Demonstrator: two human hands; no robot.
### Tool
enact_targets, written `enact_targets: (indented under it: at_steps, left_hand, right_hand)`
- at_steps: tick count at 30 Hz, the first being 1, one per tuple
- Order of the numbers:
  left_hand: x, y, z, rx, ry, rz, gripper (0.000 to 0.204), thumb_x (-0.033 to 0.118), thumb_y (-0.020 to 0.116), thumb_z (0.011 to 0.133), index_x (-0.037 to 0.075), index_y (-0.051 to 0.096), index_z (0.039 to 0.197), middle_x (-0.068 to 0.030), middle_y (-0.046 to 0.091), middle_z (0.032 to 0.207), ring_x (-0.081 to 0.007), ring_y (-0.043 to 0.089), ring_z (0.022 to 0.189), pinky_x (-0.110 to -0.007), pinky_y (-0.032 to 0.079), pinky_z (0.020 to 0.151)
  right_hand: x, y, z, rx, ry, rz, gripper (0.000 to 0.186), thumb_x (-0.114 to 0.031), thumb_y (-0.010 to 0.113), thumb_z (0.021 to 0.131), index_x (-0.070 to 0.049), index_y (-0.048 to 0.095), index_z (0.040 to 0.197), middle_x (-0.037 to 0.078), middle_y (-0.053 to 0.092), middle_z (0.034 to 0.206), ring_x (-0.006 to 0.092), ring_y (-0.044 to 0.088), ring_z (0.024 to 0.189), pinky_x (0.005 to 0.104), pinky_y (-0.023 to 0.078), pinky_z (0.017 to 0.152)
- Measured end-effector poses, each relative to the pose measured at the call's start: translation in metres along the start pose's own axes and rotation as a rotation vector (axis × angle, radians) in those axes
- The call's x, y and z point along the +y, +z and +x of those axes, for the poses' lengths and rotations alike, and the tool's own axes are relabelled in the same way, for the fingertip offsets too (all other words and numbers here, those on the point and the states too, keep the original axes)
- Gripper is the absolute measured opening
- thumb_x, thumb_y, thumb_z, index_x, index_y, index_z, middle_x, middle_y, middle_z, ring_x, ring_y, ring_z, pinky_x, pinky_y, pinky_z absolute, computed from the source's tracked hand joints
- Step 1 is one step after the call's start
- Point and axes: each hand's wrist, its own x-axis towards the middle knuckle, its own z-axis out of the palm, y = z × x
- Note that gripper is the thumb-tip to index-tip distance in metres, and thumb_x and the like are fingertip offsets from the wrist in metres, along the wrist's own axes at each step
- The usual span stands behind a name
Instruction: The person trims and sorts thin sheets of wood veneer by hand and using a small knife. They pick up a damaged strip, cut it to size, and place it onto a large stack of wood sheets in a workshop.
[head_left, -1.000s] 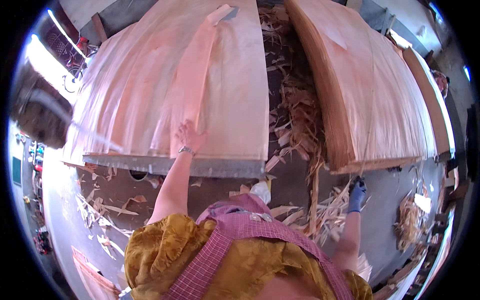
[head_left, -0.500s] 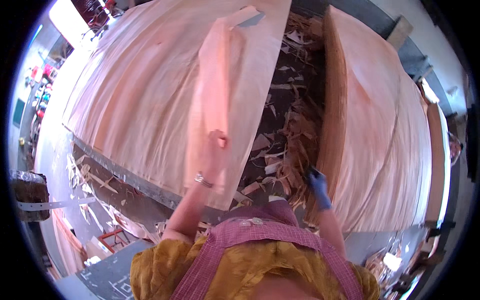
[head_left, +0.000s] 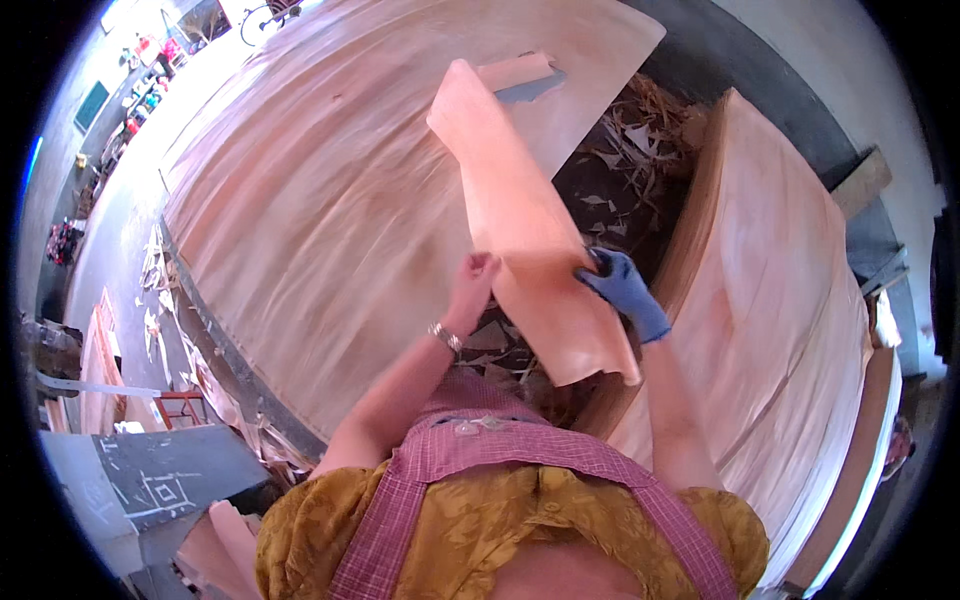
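Observation:
A long strip of pale wood veneer (head_left: 530,235) slants across the middle, its near end curled over the gap between two piles. My bare left hand (head_left: 475,285), with a metal band at the wrist, pinches the strip's left edge. On the opposite edge, my right hand (head_left: 618,287) in a blue glove grips the strip, thumb on top. Something dark shows at the gloved fingers; I cannot make out what. Beneath the strip's far part spreads a broad veneer sheet (head_left: 320,220). A small veneer piece (head_left: 520,70) lies on it beside a grey patch.
To the right stands a thick stack of veneer sheets (head_left: 780,290). Torn veneer scraps (head_left: 640,135) fill the dark gap between the piles. A grey board with chalk marks (head_left: 165,480) is at the lower left. A wood block (head_left: 862,183) stands by the far right wall.
The strip has swung to the right, its near end now over the gap. My right hand has risen from beside the stack to the strip. My left hand has shifted right.

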Motion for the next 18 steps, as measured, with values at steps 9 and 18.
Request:
enact_targets:
  at_steps: [9,18]
  left_hand:
    - [0.035,0.068,0.272,0.252,-0.433,-0.664,0.088,0.069,0.058,0.081,0.006,0.039,0.139,-0.0128,0.053,0.129,-0.0285,0.051,0.118,-0.045,0.041,0.098]
    - [0.123,0.115,0.474,-0.089,0.259,-1.418,0.06,0.05,0.052,0.094,0.006,0.044,0.134,-0.0103,0.056,0.129,-0.0285,0.055,0.117,-0.046,0.049,0.095]
  right_hand:
    - [-0.119,-0.216,0.038,0.041,0.148,-0.51,0.032,-0.016,0.077,0.077,0.003,0.065,0.101,0.012,0.067,0.086,0.0142,0.063,0.089,0.0282,0.049,0.084]
    - [-0.082,-0.437,0.193,-0.164,0.067,-1.201,0.032,-0.018,0.078,0.071,-0.003,0.058,0.091,0.018,0.06,0.087,0.0381,0.059,0.081,0.0447,0.047,0.072]
